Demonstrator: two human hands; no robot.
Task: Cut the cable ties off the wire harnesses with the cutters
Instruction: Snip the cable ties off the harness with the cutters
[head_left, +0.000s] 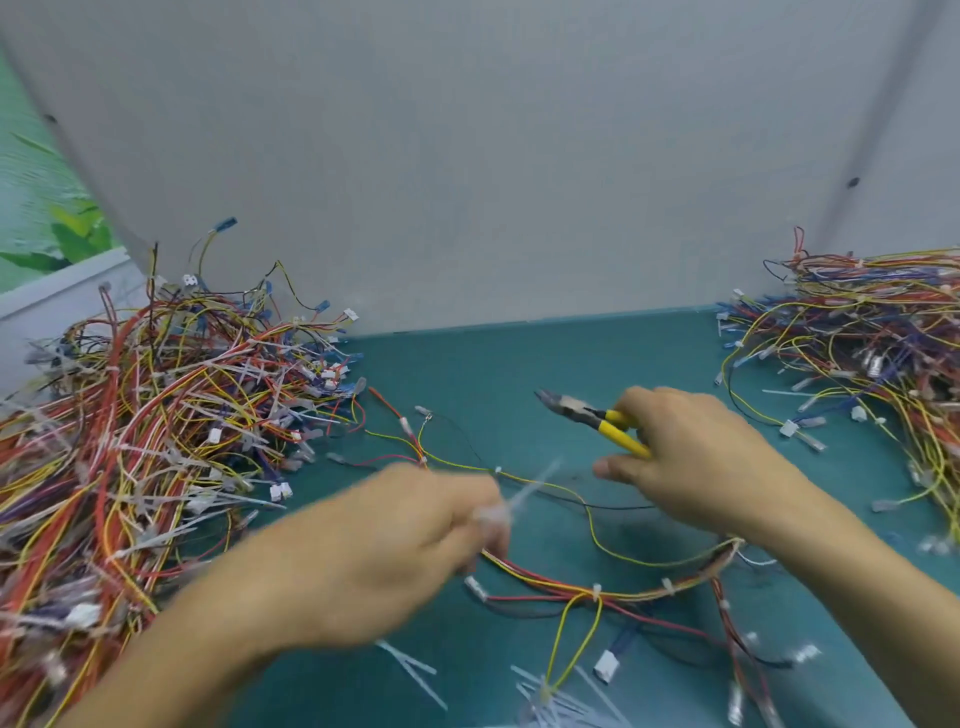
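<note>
A wire harness (582, 584) of red, yellow and black wires lies on the teal table between my hands, with white cable ties around its bundle. My left hand (395, 540), blurred by motion, pinches a white cable tie (524, 493) whose tail sticks up to the right. My right hand (691, 457) grips the yellow-handled cutters (587, 415); their dark jaws point left, above the harness and clear of the wires.
A big tangled pile of harnesses (156, 426) fills the left side, and another pile (872, 353) sits at the right rear. Cut white tie pieces (556, 696) lie near the front edge. A grey partition wall (467, 156) stands behind the table (493, 364).
</note>
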